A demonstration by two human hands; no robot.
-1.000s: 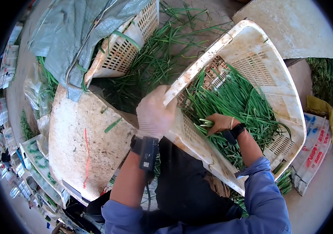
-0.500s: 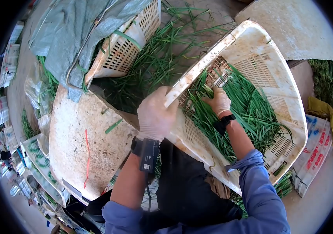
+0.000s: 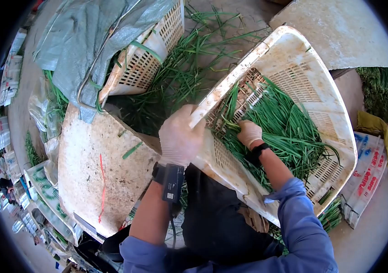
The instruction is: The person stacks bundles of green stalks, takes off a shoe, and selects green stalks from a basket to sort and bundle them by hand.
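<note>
A white plastic basket (image 3: 337, 107), stained brown and tilted toward me, holds a heap of long green chives (image 3: 289, 120). My gloved left hand (image 3: 181, 135) is closed round the near left corner of its rim. Inside the basket, my gloved right hand (image 3: 250, 133) is curled over the chives with its fingers closed on a small bunch, whose pale stems stick out to the left of the fist. The fingertips are partly hidden. Part of the slatted basket bottom shows beyond this hand.
To my left is a dirty white board (image 3: 82, 168) with a red string (image 3: 102, 186). Another slotted basket (image 3: 141, 68), partly under a grey-green sheet (image 3: 73, 50), stands at the upper left. Loose chives (image 3: 194, 59) litter the floor. A printed white sack (image 3: 367, 175) lies at right.
My right hand has shifted slightly left and toward me within the basket, and its fingers have closed on a bunch of chives. My left hand keeps its hold on the rim.
</note>
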